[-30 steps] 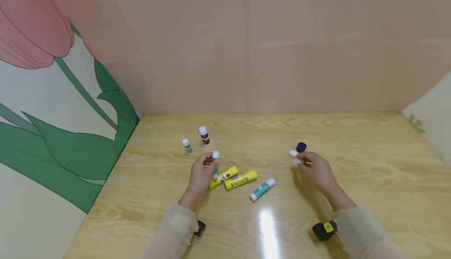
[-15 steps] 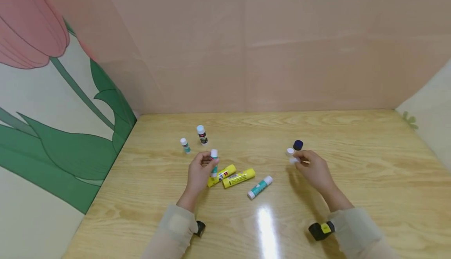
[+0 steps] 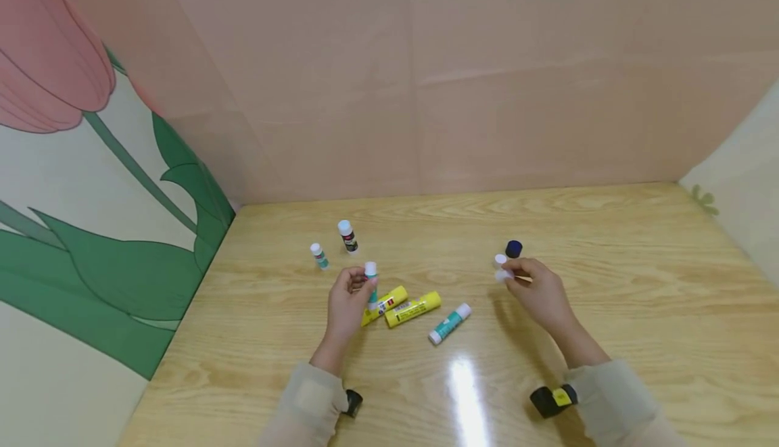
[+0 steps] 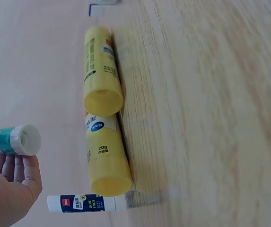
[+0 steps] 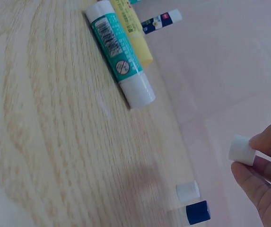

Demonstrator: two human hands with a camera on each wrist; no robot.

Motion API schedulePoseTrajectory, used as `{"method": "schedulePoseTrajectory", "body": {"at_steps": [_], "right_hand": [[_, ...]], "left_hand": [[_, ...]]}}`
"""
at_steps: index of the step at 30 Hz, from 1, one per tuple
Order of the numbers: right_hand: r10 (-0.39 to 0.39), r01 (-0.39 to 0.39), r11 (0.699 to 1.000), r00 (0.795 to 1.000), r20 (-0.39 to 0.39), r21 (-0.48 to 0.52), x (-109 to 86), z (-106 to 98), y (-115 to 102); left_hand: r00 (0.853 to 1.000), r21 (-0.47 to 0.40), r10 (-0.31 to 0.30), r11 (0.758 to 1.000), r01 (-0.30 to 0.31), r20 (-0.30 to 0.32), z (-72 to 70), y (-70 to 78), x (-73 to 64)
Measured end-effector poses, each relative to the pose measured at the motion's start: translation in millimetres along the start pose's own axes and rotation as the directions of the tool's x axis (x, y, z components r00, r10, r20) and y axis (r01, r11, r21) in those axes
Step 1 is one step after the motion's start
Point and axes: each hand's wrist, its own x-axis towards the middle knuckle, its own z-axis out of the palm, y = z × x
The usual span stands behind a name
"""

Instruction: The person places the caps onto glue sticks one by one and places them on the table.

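Observation:
My left hand holds a teal glue stick upright above the table, fingers and thumb around its side. The left wrist view shows the hollow white base of that stick. My right hand pinches a small white cap between thumb and fingertips, raised over the table. Beneath and beyond it, another white cap sits beside a dark blue cap. Two yellow glue sticks lie near my left hand. A second teal glue stick lies between the hands.
Farther back on the left stand a small teal glue stick and a dark blue glue stick, both with white tops. The wooden table meets a pinkish back wall. A flower-painted panel borders the left side.
My right hand has shifted slightly left with its white cap, showing more of the dark blue cap behind. My left hand stays nearly still with the teal glue stick. The head view has tilted slightly.

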Motion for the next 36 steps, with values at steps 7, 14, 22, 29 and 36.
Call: {"method": "schedulePoseTrajectory", "body": {"at_steps": [7, 14, 22, 29, 36], "right_hand": [[0.002, -0.002, 1.000, 1.000, 0.001, -0.002, -2.3, 0.3, -6.5], [0.001, -0.001, 1.000, 1.000, -0.001, 0.023, -4.3, -0.9, -13.5], [-0.012, 0.012, 1.000, 1.000, 0.013, 0.017, -4.4, -1.2, -19.4], [-0.025, 0.025, 0.999, 1.000, 0.006, 0.036, -6.7, -3.1, -23.1], [-0.004, 0.004, 0.999, 1.000, 0.005, 0.039, -7.9, -4.2, -24.1]], "left_hand": [[1.000, 0.011, -0.003, 1.000, 0.003, 0.017, -0.7, 2.5, -3.4], [0.999, -0.021, -0.016, 1.000, 0.017, 0.048, -1.7, 11.6, -7.3], [0.999, -0.046, 0.001, 0.999, 0.001, 0.049, -2.5, 26.9, -12.2], [0.999, -0.085, 0.014, 0.996, -0.010, 0.043, 1.2, 7.2, -5.5], [0.998, -0.081, 0.018, 0.997, -0.012, 0.067, 3.9, 7.2, -5.0]]}}
